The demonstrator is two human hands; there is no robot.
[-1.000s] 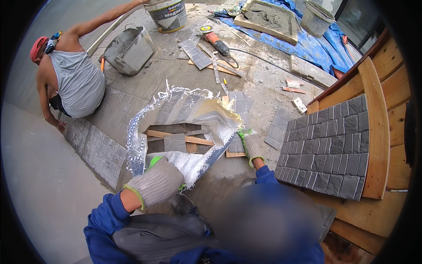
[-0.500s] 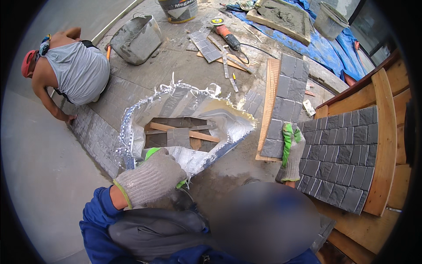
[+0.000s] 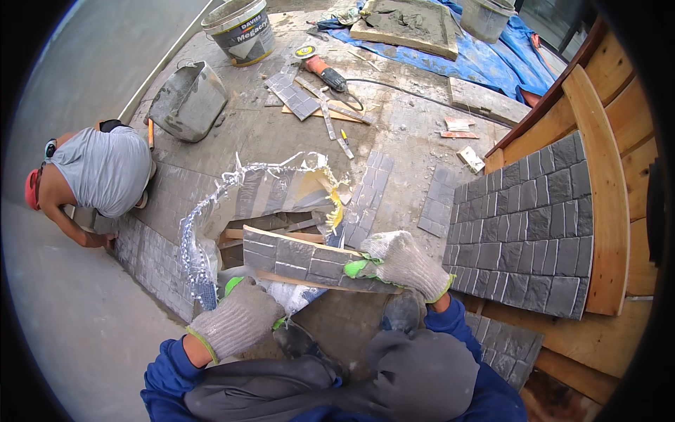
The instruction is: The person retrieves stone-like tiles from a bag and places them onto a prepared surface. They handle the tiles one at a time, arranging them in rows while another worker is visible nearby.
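A white and blue woven sack (image 3: 188, 246) with a frayed rim stands open before me, with tile offcuts and wood-coloured pieces (image 3: 235, 233) inside. My left hand (image 3: 239, 318), in a grey knit glove with green palm, is closed on the sack's near rim. My right hand (image 3: 404, 264), gloved alike, grips the right end of a strip of dark grey stone-pattern tile (image 3: 295, 259). The strip lies crosswise over the near right part of the opening, its light brown edge showing. Fingertips of the left hand are partly hidden.
Patterned tile sheets (image 3: 527, 228) lean against wooden boards (image 3: 598, 190) at right. An angle grinder (image 3: 325, 73), cut tiles (image 3: 294, 95) and buckets (image 3: 242, 35) lie farther off. A co-worker (image 3: 105, 169) crouches at left. Mortar fills a tray (image 3: 450, 43) on a blue tarp (image 3: 503, 63).
My right hand has carried the tile strip leftward from beside the leaning sheets to above the sack, turning it from upright to crosswise. My left hand stays at the sack's rim.
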